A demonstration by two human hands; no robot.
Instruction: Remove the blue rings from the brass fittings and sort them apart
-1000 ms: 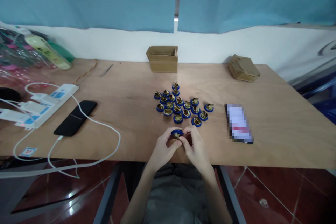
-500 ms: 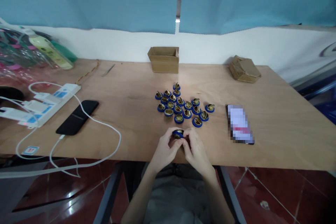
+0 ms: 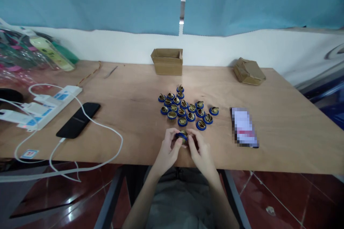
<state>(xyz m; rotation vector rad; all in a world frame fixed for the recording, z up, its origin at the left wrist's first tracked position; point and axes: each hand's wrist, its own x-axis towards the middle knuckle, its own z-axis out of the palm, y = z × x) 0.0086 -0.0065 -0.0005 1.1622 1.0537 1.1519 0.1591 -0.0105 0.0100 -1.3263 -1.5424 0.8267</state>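
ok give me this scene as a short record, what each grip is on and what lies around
left grip: thumb and fingers holding a blue-and-brass piece
right grip: fingertips at that piece's right edge; firm contact hard to tell
beyond the grips: loose cluster of similar pieces on the wooden table
table back: open cardboard box, brown package farther right
left side: black phone, white power strip
right side: phone with pixelated screen
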